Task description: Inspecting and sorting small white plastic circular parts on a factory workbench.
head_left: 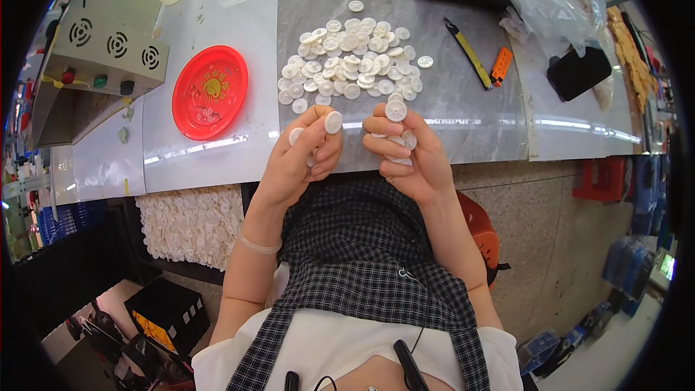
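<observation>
Both my hands are raised at the table's front edge, each closed around several small white plastic discs. My left hand pinches one white disc between thumb and forefinger, with more discs showing between its fingers. In my right hand, a white disc is held up at the fingertips, and others are tucked against the curled fingers. Just beyond both hands, a loose pile of similar white discs is spread on the grey marbled tabletop. Small details of the discs are hard to make out.
A red plastic plate lies left of the pile, near a metal box with knobs. At right are a yellow cutter knife, an orange tool and a black phone-like slab. Below the table's left edge sits a bin of white pieces.
</observation>
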The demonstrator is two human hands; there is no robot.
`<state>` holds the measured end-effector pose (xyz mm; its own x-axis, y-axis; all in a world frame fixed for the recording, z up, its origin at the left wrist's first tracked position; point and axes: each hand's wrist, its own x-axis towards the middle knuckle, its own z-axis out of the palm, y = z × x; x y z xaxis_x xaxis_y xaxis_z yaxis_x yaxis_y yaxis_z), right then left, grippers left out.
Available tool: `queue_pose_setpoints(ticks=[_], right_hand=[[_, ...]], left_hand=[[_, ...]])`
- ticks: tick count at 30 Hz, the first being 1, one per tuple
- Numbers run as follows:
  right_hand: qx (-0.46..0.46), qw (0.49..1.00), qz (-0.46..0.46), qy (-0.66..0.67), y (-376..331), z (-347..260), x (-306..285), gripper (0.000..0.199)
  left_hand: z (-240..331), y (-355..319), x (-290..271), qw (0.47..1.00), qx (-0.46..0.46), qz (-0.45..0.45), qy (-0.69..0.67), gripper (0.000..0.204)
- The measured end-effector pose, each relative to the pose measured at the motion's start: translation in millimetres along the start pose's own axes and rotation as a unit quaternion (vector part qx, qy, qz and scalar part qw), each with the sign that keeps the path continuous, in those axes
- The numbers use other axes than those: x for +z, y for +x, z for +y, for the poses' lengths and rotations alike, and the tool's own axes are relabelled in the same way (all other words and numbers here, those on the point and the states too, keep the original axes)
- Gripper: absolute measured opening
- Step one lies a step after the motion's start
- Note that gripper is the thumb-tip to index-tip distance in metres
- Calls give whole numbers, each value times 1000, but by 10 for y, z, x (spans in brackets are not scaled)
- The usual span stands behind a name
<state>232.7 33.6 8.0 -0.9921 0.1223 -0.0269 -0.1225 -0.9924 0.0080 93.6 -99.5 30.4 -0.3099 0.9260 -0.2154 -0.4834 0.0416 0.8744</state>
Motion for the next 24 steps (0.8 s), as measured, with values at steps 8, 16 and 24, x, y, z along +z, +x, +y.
queue_pose_setpoints(ticks=[8,16,24], right_hand=[[3,1000,1,3,3,43,-4,18],[-65,988,16,-142,-7,58,-22,20],[-82,972,42,-218,19,87,-10,32]], left_hand=[[-151,-33,-79,938,-46,-141,-312,20],[-206,-33,-103,905,-49,-182,-381,25],[-142,-43,-65,919,-55,-176,-349,24]])
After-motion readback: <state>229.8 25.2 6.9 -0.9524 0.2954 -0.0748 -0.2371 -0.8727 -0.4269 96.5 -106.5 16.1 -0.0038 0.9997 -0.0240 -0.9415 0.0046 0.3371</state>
